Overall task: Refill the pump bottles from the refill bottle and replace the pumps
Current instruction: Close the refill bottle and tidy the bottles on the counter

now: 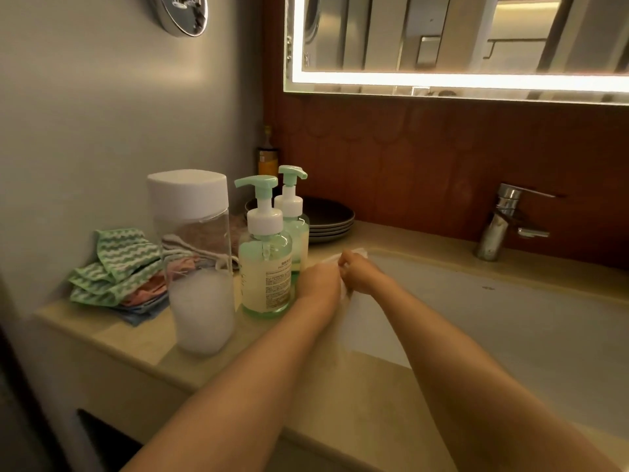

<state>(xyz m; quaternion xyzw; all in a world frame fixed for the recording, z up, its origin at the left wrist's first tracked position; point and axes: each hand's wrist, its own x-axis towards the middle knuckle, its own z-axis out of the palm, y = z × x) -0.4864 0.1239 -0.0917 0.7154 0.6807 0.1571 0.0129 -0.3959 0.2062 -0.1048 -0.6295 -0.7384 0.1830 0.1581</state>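
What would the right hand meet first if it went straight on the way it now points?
The right hand points left and away. The left hand sits almost touching it, so it probably comes first, then the rear pump bottle. Depth is unclear.

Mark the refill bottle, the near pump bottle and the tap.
refill bottle [188, 190]: head view, on its white cap.
near pump bottle [275, 284]: head view, on its label.
tap [495, 233]: head view, on its chrome body.

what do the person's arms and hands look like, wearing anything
Left forearm and right forearm are bare to the bottom edge of the view, no sleeves showing. Left hand and right hand are bare too: no gloves, watch, bracelet or rings visible.
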